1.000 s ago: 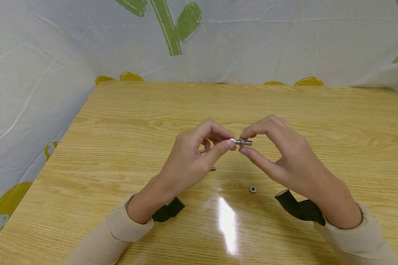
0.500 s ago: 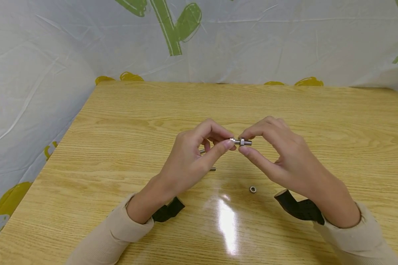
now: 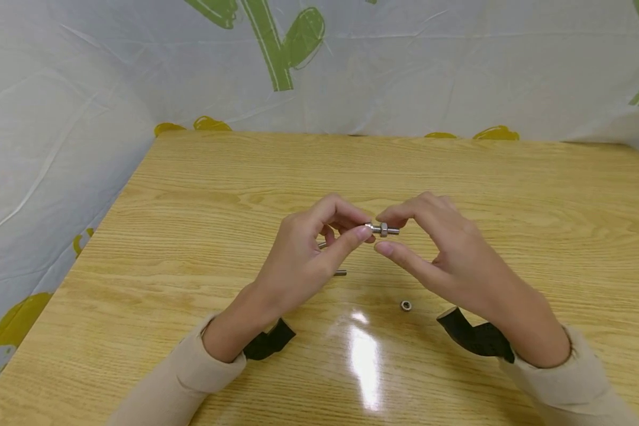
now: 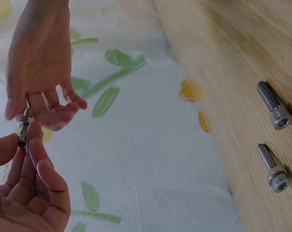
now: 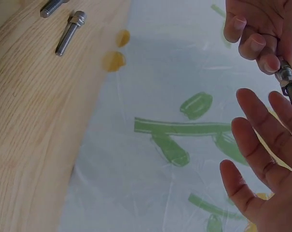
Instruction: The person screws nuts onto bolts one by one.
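The left hand (image 3: 309,251) pinches the bolt (image 3: 394,231) by its head end, likely so the screwy end pokes out free. It's held over the counter (image 3: 245,189), well in from the far edge. The right hand (image 3: 452,248) has its grip wide beside the nut (image 3: 384,229), likely for finger room.

The table (image 3: 298,171) had a yellowish wood-grain top, glossy enough to show a white glare (image 3: 364,367). On it a socket-head bolt (image 4: 269,100) lay on its side; near it, not touching, lay a second bolt (image 4: 265,154) with a nut just beneath its head. A small loose nut (image 3: 406,306) rested apart from both.
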`<action>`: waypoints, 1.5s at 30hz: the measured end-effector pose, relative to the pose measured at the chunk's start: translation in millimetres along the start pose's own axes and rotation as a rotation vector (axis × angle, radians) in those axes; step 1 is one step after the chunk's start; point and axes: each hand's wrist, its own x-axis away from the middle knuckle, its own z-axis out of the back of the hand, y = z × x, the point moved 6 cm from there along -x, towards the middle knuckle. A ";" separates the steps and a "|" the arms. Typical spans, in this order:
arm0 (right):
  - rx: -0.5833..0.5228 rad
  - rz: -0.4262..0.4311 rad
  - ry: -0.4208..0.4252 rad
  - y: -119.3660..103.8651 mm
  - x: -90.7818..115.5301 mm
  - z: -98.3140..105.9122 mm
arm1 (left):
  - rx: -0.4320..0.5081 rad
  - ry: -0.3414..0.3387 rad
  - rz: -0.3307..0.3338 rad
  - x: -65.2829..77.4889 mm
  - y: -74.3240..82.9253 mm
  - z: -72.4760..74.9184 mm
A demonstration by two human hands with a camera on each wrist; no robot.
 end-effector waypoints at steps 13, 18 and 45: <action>-0.025 0.097 0.037 -6.0 -2.2 -0.6 | 0.021 -0.010 0.053 4.4 -2.9 -1.9; -0.024 0.081 0.029 -6.6 -2.3 0.5 | 0.023 -0.007 0.048 4.7 -3.2 -2.3; -0.003 0.028 -0.053 -2.3 0.0 -1.4 | 0.003 0.020 0.029 3.5 -4.4 -3.1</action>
